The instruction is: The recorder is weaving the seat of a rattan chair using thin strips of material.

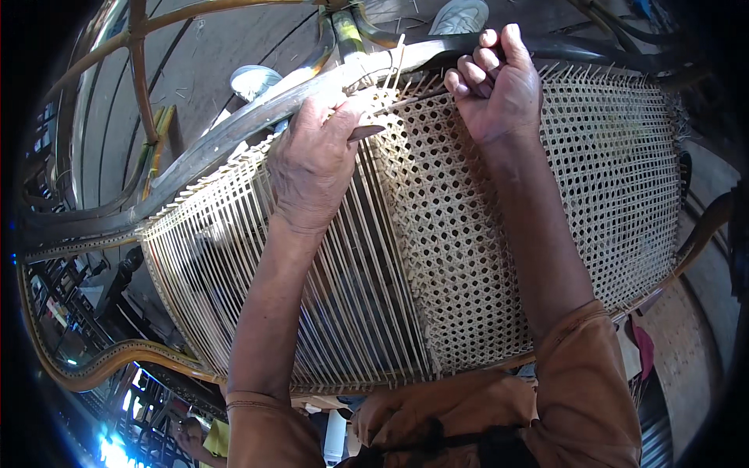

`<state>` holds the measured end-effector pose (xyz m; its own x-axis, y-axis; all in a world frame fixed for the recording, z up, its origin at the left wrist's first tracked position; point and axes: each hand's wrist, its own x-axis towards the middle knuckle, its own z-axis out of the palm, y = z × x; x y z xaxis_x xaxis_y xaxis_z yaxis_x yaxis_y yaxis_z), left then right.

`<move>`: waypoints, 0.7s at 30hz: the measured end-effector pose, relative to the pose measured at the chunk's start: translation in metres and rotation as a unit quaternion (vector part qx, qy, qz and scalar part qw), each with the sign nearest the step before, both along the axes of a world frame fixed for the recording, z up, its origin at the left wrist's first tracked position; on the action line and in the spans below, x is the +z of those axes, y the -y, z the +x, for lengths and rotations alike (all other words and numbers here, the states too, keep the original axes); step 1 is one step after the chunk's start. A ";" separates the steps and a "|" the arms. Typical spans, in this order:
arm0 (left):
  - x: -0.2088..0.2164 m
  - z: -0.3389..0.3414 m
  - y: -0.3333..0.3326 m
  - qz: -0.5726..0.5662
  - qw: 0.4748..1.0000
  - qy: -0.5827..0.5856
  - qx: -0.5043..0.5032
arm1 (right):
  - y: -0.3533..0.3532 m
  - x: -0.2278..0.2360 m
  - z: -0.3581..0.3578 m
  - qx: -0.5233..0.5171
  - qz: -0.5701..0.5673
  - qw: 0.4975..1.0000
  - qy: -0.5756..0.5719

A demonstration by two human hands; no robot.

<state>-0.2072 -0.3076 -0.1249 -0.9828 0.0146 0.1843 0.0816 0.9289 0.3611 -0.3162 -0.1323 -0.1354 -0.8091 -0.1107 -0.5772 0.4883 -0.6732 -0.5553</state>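
While the left hand grips a dark pointed tool at upper centre, the right hand is curled closed to its right; can't tell if it holds the thin dark rod reaching toward it. Woven cane panel spans centre to right, bare strands centre-left. Looks like mid-weave, working the upper edge. Next likely needs a steady pull, no snags.

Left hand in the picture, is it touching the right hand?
Apart: the head view shows the left hand and right hand with woven cane visible between them.
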 end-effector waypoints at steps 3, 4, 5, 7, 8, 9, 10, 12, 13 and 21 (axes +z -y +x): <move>-0.002 -0.002 0.001 -0.012 1.000 0.019 -0.006 | 0.000 -0.005 -0.001 -0.004 0.007 1.000 0.000; -0.002 -0.002 0.001 -0.015 1.000 0.016 -0.011 | 0.000 -0.006 -0.001 -0.006 0.008 1.000 0.006; -0.002 -0.003 0.001 -0.018 0.999 0.048 0.004 | 0.000 -0.007 -0.002 -0.005 0.011 1.000 0.008; -0.001 -0.004 0.001 -0.030 0.992 0.117 0.027 | 0.001 -0.008 -0.002 -0.008 0.014 1.000 0.016; 0.000 -0.005 0.000 -0.032 0.992 0.119 0.026 | 0.001 -0.008 -0.002 -0.010 0.017 1.000 0.022; 0.002 -0.006 -0.001 -0.025 0.993 0.117 0.018 | 0.000 -0.008 -0.002 -0.008 -0.074 0.997 0.030; 0.003 -0.007 -0.002 -0.019 0.993 0.115 0.010 | 0.000 -0.007 -0.002 -0.009 -0.075 0.997 0.031; 0.007 -0.007 -0.004 0.015 0.991 0.129 0.023 | 0.000 -0.006 -0.001 -0.001 -0.091 0.996 0.019; 0.008 -0.008 -0.006 0.050 0.988 0.143 0.038 | 0.000 -0.005 -0.001 -0.004 -0.091 0.996 0.019; 0.013 -0.006 -0.015 0.063 0.979 0.177 0.077 | 0.001 0.003 -0.003 -0.016 -0.065 0.994 0.085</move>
